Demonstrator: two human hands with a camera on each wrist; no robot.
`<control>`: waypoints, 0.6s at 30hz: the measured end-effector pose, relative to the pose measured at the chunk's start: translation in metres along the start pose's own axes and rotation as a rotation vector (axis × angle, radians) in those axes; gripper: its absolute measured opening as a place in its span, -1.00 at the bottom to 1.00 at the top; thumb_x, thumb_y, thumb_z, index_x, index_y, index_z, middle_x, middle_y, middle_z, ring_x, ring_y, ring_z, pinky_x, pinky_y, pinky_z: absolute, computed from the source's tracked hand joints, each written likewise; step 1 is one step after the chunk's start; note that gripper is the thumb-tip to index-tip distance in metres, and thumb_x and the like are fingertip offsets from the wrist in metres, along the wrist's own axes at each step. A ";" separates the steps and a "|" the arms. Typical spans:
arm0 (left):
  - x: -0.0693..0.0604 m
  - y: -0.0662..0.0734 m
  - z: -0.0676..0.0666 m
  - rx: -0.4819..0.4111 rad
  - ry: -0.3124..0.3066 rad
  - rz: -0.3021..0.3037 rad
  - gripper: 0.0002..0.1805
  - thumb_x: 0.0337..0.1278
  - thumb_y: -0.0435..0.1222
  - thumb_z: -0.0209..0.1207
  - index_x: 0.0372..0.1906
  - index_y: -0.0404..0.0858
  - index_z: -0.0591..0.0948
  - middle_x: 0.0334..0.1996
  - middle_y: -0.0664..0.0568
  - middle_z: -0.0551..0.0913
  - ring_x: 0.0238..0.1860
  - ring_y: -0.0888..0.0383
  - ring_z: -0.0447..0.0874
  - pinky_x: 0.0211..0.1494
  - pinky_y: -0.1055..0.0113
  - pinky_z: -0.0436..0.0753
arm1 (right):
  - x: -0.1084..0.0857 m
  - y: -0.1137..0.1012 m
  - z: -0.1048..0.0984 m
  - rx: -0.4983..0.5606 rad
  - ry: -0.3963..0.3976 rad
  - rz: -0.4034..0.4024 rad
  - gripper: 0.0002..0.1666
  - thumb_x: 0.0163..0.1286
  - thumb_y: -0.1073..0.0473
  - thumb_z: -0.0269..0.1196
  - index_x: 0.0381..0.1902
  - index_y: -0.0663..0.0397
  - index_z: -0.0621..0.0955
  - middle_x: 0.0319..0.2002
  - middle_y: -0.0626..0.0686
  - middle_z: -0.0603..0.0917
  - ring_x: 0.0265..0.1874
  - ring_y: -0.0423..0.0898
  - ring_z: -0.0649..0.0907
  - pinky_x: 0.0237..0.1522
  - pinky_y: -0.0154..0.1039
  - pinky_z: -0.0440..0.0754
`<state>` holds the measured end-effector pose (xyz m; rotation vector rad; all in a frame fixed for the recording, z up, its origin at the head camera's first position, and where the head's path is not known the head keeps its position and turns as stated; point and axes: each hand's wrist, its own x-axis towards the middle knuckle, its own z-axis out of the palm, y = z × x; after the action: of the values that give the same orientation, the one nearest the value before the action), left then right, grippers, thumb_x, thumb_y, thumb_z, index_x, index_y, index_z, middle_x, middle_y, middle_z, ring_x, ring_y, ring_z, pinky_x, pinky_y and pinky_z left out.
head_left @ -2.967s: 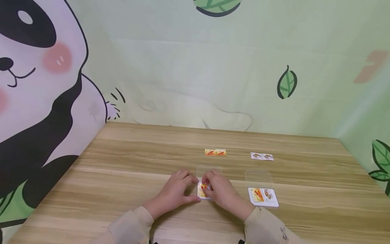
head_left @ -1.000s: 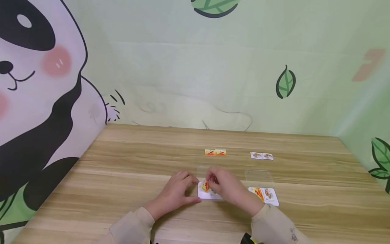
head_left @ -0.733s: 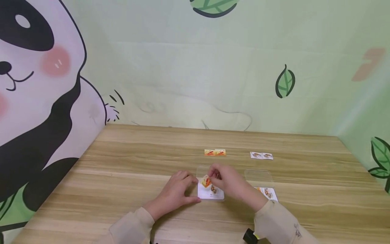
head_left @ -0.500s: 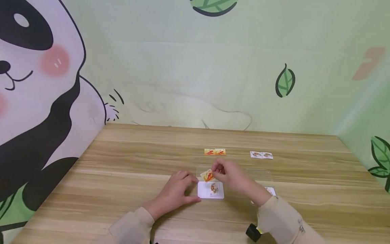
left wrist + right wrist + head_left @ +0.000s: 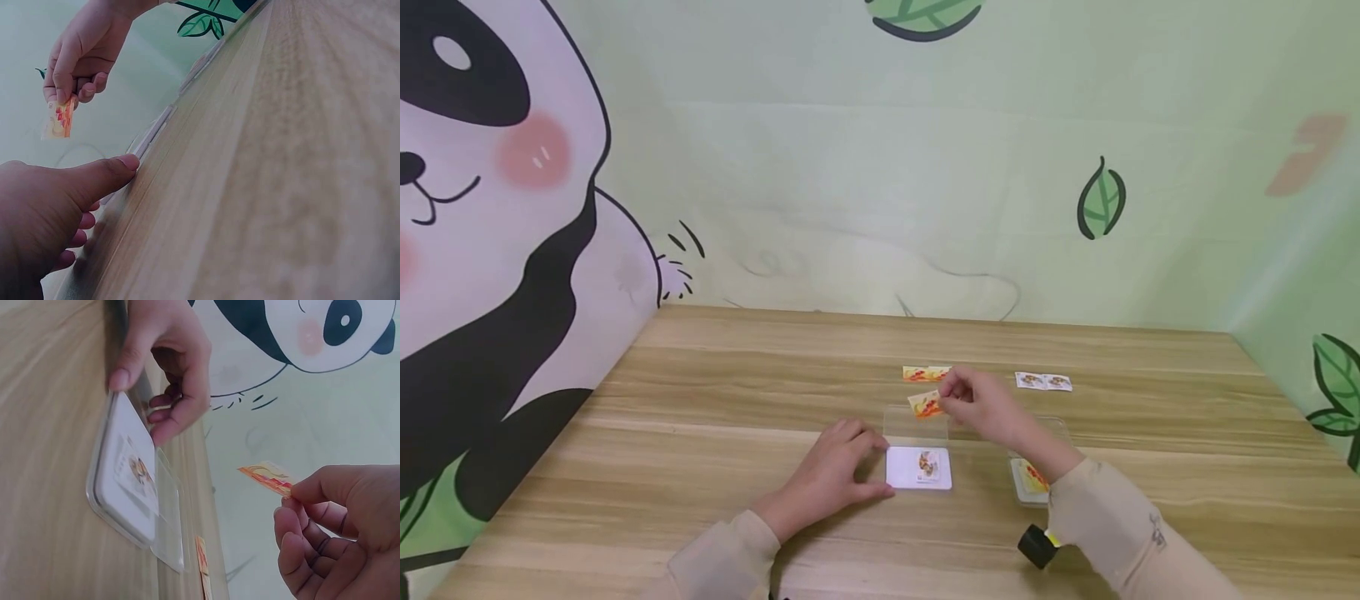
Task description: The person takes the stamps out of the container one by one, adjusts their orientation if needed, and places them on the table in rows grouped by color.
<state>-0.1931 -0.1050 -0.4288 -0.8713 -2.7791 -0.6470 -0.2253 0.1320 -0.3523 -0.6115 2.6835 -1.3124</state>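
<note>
In the head view my right hand [image 5: 988, 410] pinches a small yellow-orange picture card [image 5: 927, 405] between thumb and fingertips, raised clear of the table. My left hand [image 5: 823, 468] holds the left side of a flat white plastic case [image 5: 898, 469], thumb at its near corner and index finger at its far corner. One white picture card [image 5: 927, 465] lies on the case's right half. The clear lid [image 5: 916, 423] is folded back flat behind it. The right wrist view shows the pinched card [image 5: 267, 478] tilted, away from the case [image 5: 115, 481].
Two yellow-orange cards [image 5: 917, 373] lie farther back, partly behind the right hand. Two white picture cards [image 5: 1043, 382] lie to their right. A second case [image 5: 1019, 483] with its lid back sits under the right forearm, a yellow-orange card [image 5: 1036, 477] showing in it.
The right hand has lifted the yellow-orange card off the left half of the white case and carried it backward and slightly right. The left hand has stayed at the case.
</note>
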 end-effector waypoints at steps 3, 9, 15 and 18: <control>0.000 0.000 0.000 0.007 -0.003 -0.001 -0.47 -0.20 0.04 0.44 -0.10 -0.16 0.62 -0.13 0.08 0.56 -0.01 0.09 0.46 0.16 0.14 0.46 | 0.002 0.002 -0.005 -0.001 0.005 0.025 -0.90 0.33 0.30 0.17 -0.26 0.26 0.52 -0.42 0.07 0.56 -0.48 -0.05 0.55 -0.48 -0.35 0.55; 0.000 0.001 -0.001 0.012 0.002 0.000 -0.45 -0.21 0.05 0.44 -0.10 -0.16 0.63 -0.13 0.08 0.57 -0.01 0.09 0.47 0.16 0.15 0.46 | 0.006 0.006 -0.016 0.006 0.023 0.092 -0.87 0.35 0.26 0.17 -0.23 0.24 0.52 -0.40 0.12 0.58 -0.50 -0.04 0.58 -0.52 -0.30 0.54; 0.000 0.000 -0.001 0.017 0.004 0.001 -0.45 -0.22 0.05 0.44 -0.09 -0.16 0.63 -0.12 0.07 0.57 -0.01 0.09 0.47 0.16 0.15 0.47 | 0.010 0.016 -0.023 0.040 0.050 0.149 -0.86 0.35 0.27 0.17 -0.21 0.27 0.52 -0.42 0.09 0.56 -0.51 -0.10 0.54 -0.55 -0.32 0.50; 0.000 0.000 -0.001 0.014 0.007 0.002 -0.45 -0.22 0.05 0.45 -0.10 -0.15 0.63 -0.13 0.08 0.57 -0.01 0.10 0.47 0.16 0.15 0.47 | 0.012 0.020 -0.025 0.022 0.064 0.150 -0.86 0.35 0.27 0.17 -0.21 0.27 0.53 -0.43 0.11 0.57 -0.51 -0.10 0.54 -0.55 -0.33 0.50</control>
<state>-0.1926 -0.1053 -0.4281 -0.8678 -2.7731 -0.6275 -0.2492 0.1570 -0.3511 -0.3628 2.6997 -1.3417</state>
